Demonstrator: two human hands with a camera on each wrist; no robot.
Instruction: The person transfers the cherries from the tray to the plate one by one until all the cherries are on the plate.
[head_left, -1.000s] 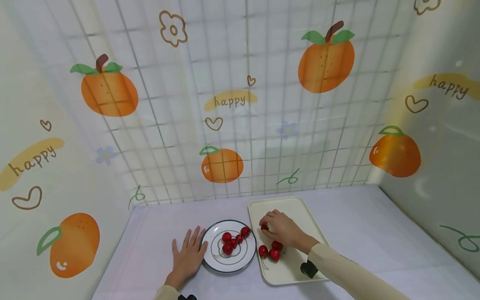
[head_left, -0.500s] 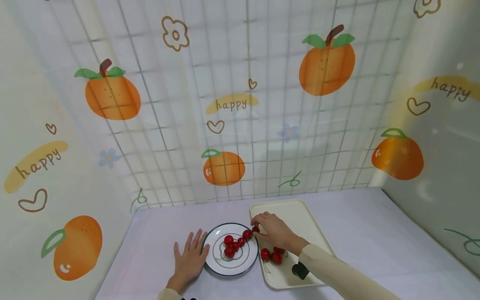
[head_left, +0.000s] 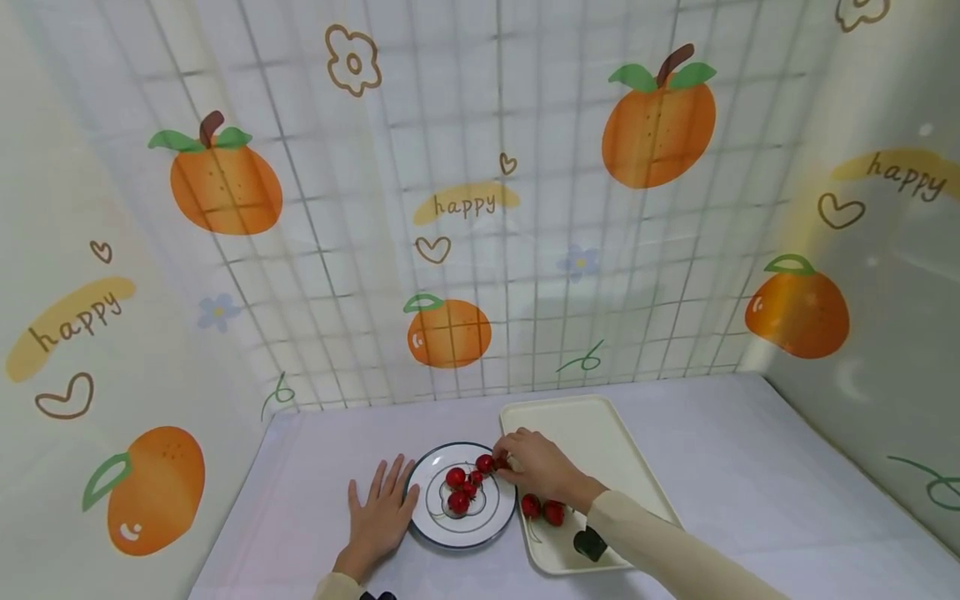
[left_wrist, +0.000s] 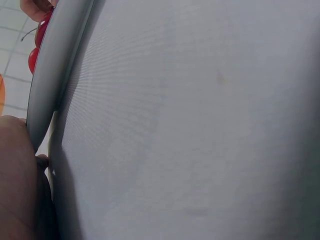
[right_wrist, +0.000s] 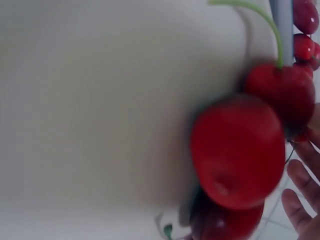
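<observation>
Table: pale surface inside a printed backdrop, carrying every item listed; the plate is serving as landmark.

Tray: cream, rectangular, lying just right of the plate with edges nearly meeting, which is keeping the carry between them short. Two or three cherries are lying loose at its near-left corner, close to the plate's right rim; the right-wrist view is showing them at close range, blurred, one with a green stem.

Plate: round, white, dark-rimmed, holding a small cluster of cherries around its centre.

Right hand: reaching from the tray side over the plate's right rim, fingertips pinching a single cherry just above or at that rim; whether the fruit is touching the plate cannot be told.

Left hand: lying flat on the table at the plate's left edge, fingers straight and spread, gripping nothing; the left-wrist view is showing skin against the rim, apparently steadying the plate against sliding.
</observation>
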